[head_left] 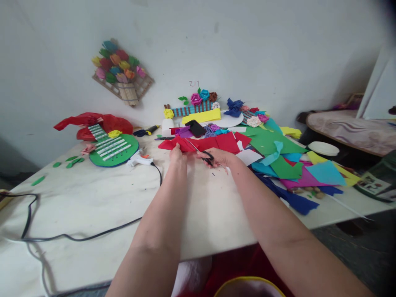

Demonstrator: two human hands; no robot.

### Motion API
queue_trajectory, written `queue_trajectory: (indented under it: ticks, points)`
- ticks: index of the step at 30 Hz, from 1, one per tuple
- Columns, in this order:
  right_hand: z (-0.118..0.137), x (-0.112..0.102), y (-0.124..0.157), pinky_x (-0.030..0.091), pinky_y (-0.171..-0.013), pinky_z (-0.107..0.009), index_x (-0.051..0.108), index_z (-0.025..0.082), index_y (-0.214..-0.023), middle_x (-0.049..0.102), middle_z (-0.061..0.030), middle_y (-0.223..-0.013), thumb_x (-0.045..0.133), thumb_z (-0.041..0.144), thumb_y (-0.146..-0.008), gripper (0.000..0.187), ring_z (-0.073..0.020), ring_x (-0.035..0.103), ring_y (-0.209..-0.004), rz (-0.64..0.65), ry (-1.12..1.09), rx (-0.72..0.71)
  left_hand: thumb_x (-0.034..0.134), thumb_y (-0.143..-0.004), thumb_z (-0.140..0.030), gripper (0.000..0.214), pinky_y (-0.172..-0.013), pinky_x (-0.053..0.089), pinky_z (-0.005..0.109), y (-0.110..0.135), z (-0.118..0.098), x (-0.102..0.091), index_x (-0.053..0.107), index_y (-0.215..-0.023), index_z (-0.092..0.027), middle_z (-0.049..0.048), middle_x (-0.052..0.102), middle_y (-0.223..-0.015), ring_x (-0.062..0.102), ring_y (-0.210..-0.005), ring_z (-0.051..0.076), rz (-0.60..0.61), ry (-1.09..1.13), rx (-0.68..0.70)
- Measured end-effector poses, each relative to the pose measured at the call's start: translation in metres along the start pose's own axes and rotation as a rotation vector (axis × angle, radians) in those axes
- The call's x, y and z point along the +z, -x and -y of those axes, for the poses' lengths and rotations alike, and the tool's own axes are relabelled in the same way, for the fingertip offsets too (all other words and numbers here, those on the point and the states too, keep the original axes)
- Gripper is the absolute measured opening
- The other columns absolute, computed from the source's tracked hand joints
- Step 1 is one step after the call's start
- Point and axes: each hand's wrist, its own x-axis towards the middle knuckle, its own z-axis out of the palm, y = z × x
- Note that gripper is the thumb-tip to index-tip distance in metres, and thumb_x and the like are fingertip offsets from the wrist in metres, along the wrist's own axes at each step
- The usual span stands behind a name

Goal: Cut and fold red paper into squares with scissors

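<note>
Both bare forearms reach forward from the near edge of the pale, smooth bench (93, 198), drawing closer together toward the hands. Left of them, a thin, dark cord (102, 229) snakes across the surface. The left hand (177, 153) points away, thumb uppermost, its grip pinching the near edge of the red paper (227, 142). The right hand (219, 156) comes in from the right, turned inward, its grip closed around the black looped handles of the scissors (208, 157); the slim metal blades point up and left over the paper. Whether they are biting into it is too small to tell. The red paper lies crosswise in front of the hands, a long, creased, matt strip.

To the left are a white plastic glue gun (140, 160) and a flat green guitar (131, 144) with pale strips laid across it. To the right spreads a heap of angular, coloured sheets (272, 139). Beyond the strip lie a glossy black phone (196, 128) and folded yellow paper (202, 116). Farthest, on the wall, hangs a bouquet (116, 66) of folded blooms above bundled sticks.
</note>
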Motion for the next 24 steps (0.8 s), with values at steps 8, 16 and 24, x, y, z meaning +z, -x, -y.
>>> queue_trajectory:
  ticks: [8,16,24]
  points:
    - [-0.0022,0.0001,-0.004,0.024,-0.031,-0.015,0.055,0.013,-0.078,0.052,0.0011,-0.057,0.063,0.058,-0.068,0.047,-0.0051,0.047,-0.04,-0.012,0.007,0.002,0.046,-0.084,-0.01,0.019,-0.068,0.054,0.028,0.0026,-0.0016,0.0004,0.057,-0.099,-0.015,0.0094,0.065,-0.095,0.064,-0.087,0.018,0.013,-0.013,-0.01]
    - [-0.0031,0.0027,-0.007,0.025,-0.03,-0.016,0.056,0.014,-0.08,0.05,0.0028,-0.054,0.063,0.058,-0.069,0.045,-0.0041,0.042,-0.037,-0.037,0.026,-0.01,0.045,-0.084,-0.009,0.015,-0.071,0.054,0.028,0.0044,-0.0037,-0.0003,0.056,-0.094,-0.014,0.01,0.063,-0.1,0.063,-0.091,0.018,0.019,0.027,-0.012]
    - [-0.0045,0.005,-0.0078,0.022,-0.029,-0.016,0.054,0.015,-0.075,0.047,0.0041,-0.053,0.063,0.053,-0.072,0.04,-0.0026,0.038,-0.035,-0.052,0.044,-0.04,0.047,-0.083,-0.009,0.015,-0.069,0.054,0.025,-0.0024,-0.0043,-0.0001,0.056,-0.094,-0.014,0.0087,0.064,-0.097,0.063,-0.091,0.017,-0.006,0.052,-0.007]
